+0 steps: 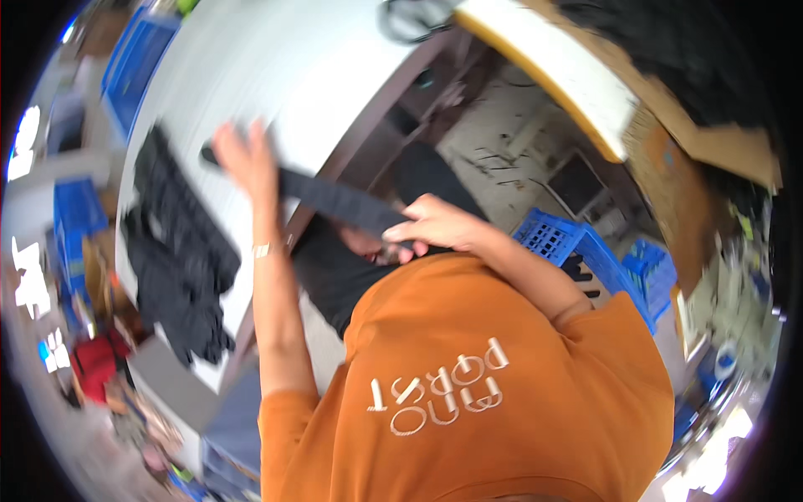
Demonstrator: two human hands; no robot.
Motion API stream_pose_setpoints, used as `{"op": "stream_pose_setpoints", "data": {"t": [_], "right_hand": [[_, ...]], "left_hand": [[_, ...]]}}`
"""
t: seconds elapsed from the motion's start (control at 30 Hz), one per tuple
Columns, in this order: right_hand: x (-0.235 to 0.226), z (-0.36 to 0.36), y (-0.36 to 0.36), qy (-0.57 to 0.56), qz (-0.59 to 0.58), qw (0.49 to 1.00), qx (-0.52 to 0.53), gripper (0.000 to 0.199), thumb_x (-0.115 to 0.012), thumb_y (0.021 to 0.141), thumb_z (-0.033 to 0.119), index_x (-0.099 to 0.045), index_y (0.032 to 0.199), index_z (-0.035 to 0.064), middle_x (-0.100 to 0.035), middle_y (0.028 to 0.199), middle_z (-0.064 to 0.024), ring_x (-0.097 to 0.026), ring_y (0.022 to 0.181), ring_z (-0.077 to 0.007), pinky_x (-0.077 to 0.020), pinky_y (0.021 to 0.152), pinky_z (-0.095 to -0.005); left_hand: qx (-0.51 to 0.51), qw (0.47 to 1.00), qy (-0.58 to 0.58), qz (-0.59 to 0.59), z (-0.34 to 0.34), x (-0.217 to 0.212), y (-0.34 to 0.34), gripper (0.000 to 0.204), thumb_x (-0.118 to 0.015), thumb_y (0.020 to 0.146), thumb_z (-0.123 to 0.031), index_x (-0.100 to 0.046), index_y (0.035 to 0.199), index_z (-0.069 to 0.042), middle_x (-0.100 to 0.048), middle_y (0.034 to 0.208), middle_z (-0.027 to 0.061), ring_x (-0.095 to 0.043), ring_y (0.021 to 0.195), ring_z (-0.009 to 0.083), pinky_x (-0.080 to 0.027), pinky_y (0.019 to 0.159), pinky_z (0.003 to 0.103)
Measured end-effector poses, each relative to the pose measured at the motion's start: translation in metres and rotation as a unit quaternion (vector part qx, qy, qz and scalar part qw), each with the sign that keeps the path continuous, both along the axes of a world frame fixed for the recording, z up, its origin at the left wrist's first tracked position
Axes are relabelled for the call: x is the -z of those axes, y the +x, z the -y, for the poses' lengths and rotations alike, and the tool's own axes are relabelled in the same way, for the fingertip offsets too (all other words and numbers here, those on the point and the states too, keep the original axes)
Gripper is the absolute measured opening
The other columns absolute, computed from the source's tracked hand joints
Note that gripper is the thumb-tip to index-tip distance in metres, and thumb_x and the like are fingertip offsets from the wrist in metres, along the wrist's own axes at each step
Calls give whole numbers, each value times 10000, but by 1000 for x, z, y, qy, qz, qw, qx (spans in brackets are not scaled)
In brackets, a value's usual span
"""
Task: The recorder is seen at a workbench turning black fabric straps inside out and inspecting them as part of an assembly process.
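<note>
A long flat black strip [347, 203], seemingly fabric, stretches slantwise from the white table to my lap. My right hand [439, 224] is closed on its near end, in front of my body. At the far end my left hand [247, 159] is over the strip, whose tip pokes out on the left. Motion smears the left fingers, so their grip is unclear. Several similar black pieces [180, 259] lie in a loose, crumpled pile on the table, left of my left forearm.
The white table [326, 75] fills the upper left, with a dark coiled object [410, 21] at its far edge. A blue plastic crate [598, 255] with black pieces inside stands right of me. Blue bins [142, 67] stand beyond the table. Black material [669, 58] lies by cardboard at upper right.
</note>
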State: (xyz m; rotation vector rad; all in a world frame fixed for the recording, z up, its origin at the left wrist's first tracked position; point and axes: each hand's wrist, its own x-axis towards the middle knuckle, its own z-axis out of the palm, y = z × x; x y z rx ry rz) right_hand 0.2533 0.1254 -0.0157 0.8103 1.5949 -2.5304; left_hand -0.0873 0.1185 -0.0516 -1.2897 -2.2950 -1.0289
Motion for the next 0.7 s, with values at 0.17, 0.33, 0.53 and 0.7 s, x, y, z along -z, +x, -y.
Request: {"op": "stream_pose_setpoints", "data": {"t": [0.17,0.33,0.53,0.7], "right_hand": [[4,1,32,-19,-69,994,84,217,-652,882,230,-703,880,19,-698,751,-26,-607,572,-78,-488,521,-236],[18,23,15,-28,-175,971,160,237,-649,854,222,-690,785,-2,-671,622,-37,-550,448,-75,-406,411,-237],[40,37,13,-14,-78,986,145,323,-634,858,280,-663,748,-22,-673,604,-99,-576,429,-139,-393,391,-284],[37,40,21,88,-48,985,143,369,-658,843,356,-655,760,-3,-686,642,-104,-630,512,-194,-453,468,-365]], "left_hand": [[40,984,53,167,51,-36,139,472,-627,967,-233,-507,1333,40,-552,1313,191,-528,1212,305,-396,1068,394],[133,762,29,633,120,-35,210,373,-639,970,-260,-553,1206,16,-614,1160,115,-608,979,183,-500,851,299],[240,638,-85,727,122,-53,208,320,-588,992,-314,-604,1150,-36,-625,1078,27,-569,960,120,-438,812,276],[326,732,-151,579,130,1,166,357,-632,933,-149,-550,1249,-2,-574,1194,155,-542,1073,287,-433,914,389]]}}
